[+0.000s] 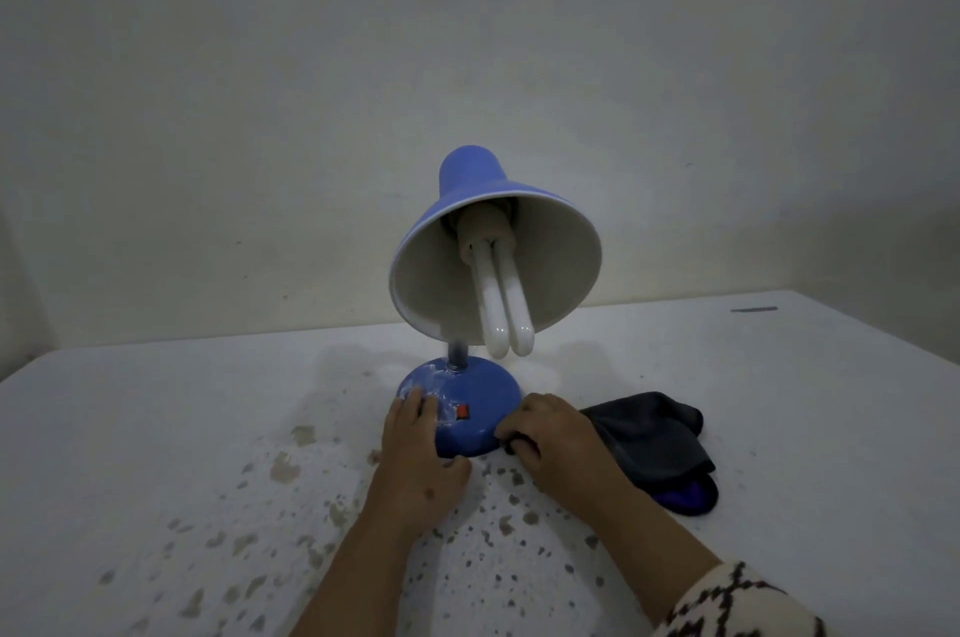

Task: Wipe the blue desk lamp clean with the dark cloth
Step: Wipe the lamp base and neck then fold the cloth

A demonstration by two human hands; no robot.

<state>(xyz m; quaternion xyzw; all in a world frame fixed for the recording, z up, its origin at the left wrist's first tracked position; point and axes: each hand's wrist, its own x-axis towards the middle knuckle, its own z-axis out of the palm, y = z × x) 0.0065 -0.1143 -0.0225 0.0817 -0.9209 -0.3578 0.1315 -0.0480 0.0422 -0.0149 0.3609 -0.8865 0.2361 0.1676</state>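
The blue desk lamp (470, 200) stands on a white table (156, 428), its shade tilted toward me with a white tube bulb (501, 304) showing inside. Its round blue base (483, 392) carries a red switch (462, 411) and pale smears on the left side. My left hand (415, 449) lies flat on the left front of the base, fingers straight. My right hand (556, 444) grips the dark cloth (649, 434) at the right edge of the base, fingers curled into the fabric. The cloth trails to the right on the table.
The table top in front of the lamp is speckled with brownish flakes and stains (283, 467). A plain wall (311, 65) rises right behind the table. A small dark mark (753, 309) lies at the far right of the table. A patterned sleeve (737, 605) covers my right forearm.
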